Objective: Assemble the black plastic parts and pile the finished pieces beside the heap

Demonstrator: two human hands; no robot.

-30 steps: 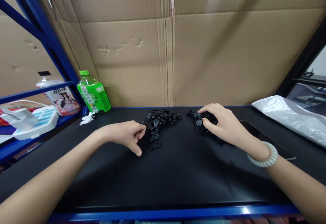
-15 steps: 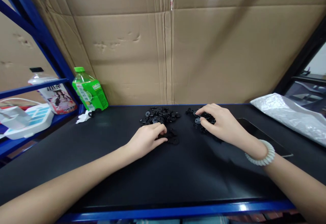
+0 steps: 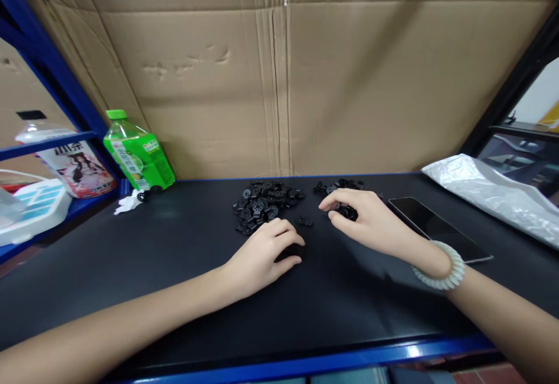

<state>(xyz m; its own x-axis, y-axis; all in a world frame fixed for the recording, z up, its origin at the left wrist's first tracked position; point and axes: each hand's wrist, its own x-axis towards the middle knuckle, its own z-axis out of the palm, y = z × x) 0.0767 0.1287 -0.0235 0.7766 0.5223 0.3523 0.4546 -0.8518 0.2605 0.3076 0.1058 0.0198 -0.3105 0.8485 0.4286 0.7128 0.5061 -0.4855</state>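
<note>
My left hand [image 3: 264, 256] hovers low over the black tabletop, just in front of a heap of small black plastic parts [image 3: 257, 206], some with round, hole-pierced discs. Its fingers are curled loosely, thumb apart, and I see nothing between them. A few loose black parts [image 3: 304, 221] lie beyond its fingertips. My right hand [image 3: 364, 218], with a pale coiled band on the wrist, is over a second, smaller group of black parts [image 3: 334, 187]. Its thumb and index finger are apart; the hand hides some of the parts beneath.
A phone-like black slab [image 3: 441, 230] lies right of my right hand, with a silvery plastic bag [image 3: 493, 192] beyond. At left stand a green bottle [image 3: 142, 154], a crumpled white scrap [image 3: 128, 202] and a white power strip [image 3: 48, 209]. Cardboard [image 3: 209, 93] walls the back.
My left hand has drawn back toward me, off the loose black parts, which now lie uncovered near the heap. My right hand stays over the smaller group, and the view has shifted slightly.
</note>
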